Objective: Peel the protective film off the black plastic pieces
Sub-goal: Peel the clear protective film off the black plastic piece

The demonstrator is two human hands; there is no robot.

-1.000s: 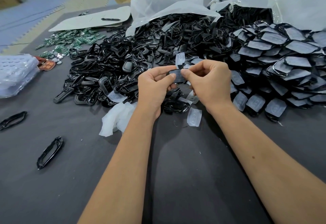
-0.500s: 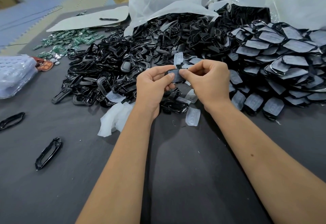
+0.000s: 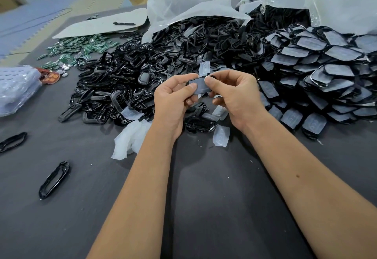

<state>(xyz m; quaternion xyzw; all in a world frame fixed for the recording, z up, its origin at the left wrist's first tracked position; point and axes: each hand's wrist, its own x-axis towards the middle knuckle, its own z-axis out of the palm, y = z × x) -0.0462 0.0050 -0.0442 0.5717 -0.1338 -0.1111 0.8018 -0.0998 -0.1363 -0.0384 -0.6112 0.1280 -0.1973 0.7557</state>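
Note:
I hold one black plastic piece [image 3: 199, 85] with a greyish film on its face, above the dark table. My left hand [image 3: 171, 99] pinches its left end between thumb and fingers. My right hand [image 3: 234, 93] pinches its right end, thumb on the film. Behind the hands lies a big heap of bare black frames [image 3: 126, 79]. A second heap of film-covered black pieces [image 3: 318, 81] is stacked to the right. Several peeled clear films [image 3: 221, 136] lie under and beside my hands.
A crumpled white film wad [image 3: 130, 138] lies left of my left forearm. Two loose black frames [image 3: 54, 179] sit at the left. Green circuit boards [image 3: 81, 46] and a clear blister pack [image 3: 16, 87] are far left. White bags [image 3: 191, 3] stand behind the heaps.
My hands have drawn slightly apart, so more of the piece's filmed face shows between them. The left fingers have straightened a little.

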